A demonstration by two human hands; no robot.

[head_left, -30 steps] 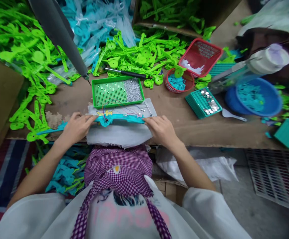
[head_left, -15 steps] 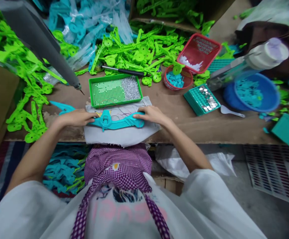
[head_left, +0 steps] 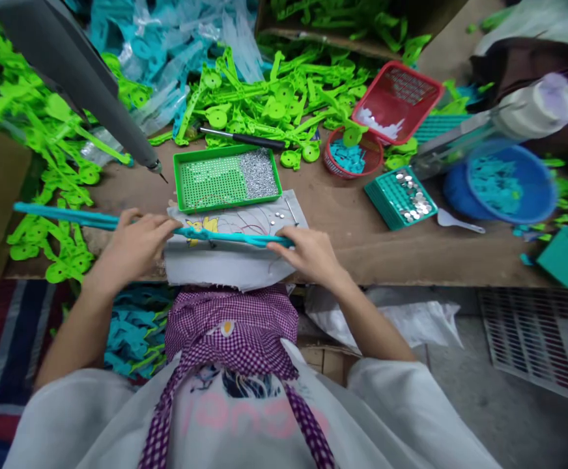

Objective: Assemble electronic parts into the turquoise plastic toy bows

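Observation:
A long turquoise plastic part is turned edge-on above a grey cloth, its thin left end reaching out over the table. My left hand is closed around its left-middle stretch. At its right end my right hand pinches it between thumb and fingers. On the cloth, just beyond the part, lie a few small silvery pieces and a thin metal pin. A yellow printed figure shows on the cloth. Behind it sits a green perforated tray with many small metal pieces on its right side.
A grey electric screwdriver hangs at the left, tip downward. Lime-green plastic parts are heaped at the back. To the right stand a red basket, a teal tray with silvery discs, a white spoon and a blue bowl.
Both hands have tipped the turquoise part from lying flat to edge-on. Its left end now sticks out further left, and small metal pieces on the cloth have come into sight.

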